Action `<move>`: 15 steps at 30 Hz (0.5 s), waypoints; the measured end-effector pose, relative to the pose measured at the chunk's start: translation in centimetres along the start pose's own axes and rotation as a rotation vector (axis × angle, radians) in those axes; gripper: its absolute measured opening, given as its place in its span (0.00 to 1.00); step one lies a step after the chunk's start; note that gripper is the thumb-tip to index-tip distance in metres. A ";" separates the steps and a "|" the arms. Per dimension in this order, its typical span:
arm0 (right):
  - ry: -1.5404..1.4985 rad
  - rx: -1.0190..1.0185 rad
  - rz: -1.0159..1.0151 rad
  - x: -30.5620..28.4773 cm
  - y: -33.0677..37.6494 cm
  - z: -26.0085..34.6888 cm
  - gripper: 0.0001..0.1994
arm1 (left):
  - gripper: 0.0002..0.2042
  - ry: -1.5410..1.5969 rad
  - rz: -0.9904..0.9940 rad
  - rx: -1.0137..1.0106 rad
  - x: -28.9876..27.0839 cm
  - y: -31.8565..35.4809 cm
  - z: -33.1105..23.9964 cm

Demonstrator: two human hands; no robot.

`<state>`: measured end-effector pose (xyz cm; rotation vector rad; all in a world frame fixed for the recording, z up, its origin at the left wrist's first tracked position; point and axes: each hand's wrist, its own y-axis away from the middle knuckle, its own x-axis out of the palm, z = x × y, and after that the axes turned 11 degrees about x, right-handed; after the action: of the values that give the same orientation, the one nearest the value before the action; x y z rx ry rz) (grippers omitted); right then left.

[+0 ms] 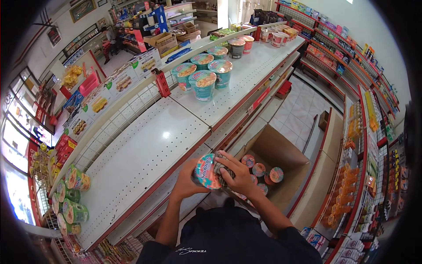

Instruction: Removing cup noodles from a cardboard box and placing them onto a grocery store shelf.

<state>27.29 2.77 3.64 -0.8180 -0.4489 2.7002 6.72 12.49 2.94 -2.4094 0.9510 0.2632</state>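
My left hand [186, 179] is closed round the side of an instant noodle cup [205, 170] with a teal and orange lid, held tilted in front of my body. Against the lid's right side, my right hand [237, 172] presses a bunched, dark patterned cloth [218, 165]; its fingers are bent over the cloth. Below and right of my hands stands an open cardboard box [288, 152] with several similar cups [276, 174] inside. On the white perforated shelf [145, 145] ahead, a group of teal noodle cups [203, 85] stands upright beside a red bracket [162, 82].
Green noodle cups [75, 211] sit at the shelf's far left end. Farther along stand a dark cup [236, 47] and several red and white cups [278, 38]. A wire divider [115, 127] runs behind the shelf. Stocked racks [351, 176] line the aisle's right side.
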 end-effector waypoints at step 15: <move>-0.069 0.107 0.063 -0.3 1.7 -0.3 0.31 | 0.53 0.148 -0.007 -0.071 2.6 0.2 2.5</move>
<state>27.36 1.23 2.94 -0.7229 -0.2954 2.7904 8.50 12.19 -0.15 -2.5248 1.0140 0.1194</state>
